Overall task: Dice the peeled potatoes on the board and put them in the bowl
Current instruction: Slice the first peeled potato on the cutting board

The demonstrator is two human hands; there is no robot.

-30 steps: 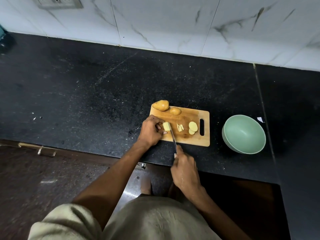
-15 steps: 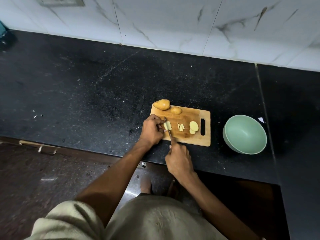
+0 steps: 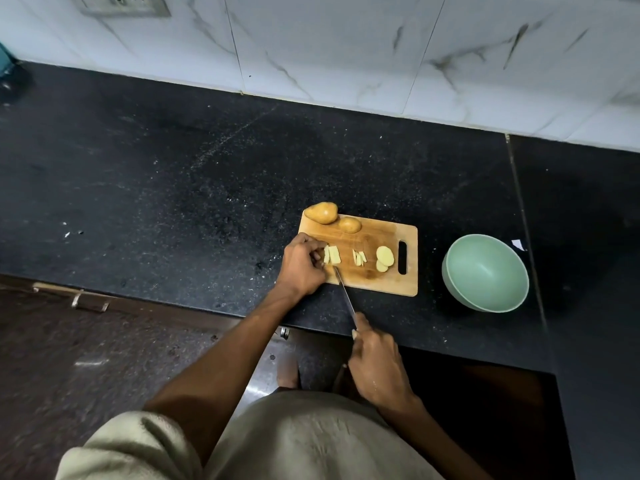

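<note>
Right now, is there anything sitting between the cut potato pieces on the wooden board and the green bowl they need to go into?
Nothing visible does. The cut potato pieces lie on the wooden cutting board, and only bare black countertop separates the board's handle end from the empty pale green bowl.

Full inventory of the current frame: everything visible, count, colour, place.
cutting board: 1, wood, counter centre
whole potatoes: 2, yellow-brown, board's far-left corner
potato stack: 1, pale, at left fingertips
potato sticks: few, pale, mid-board
round slices: about 2, pale, near handle slot
knife: 1, steel, tip by stack
bowl: 1, green, right of board
counter: 1, black
switch plate: 1, on tiled wall
left hand: holds stack
right hand: grips knife
</note>
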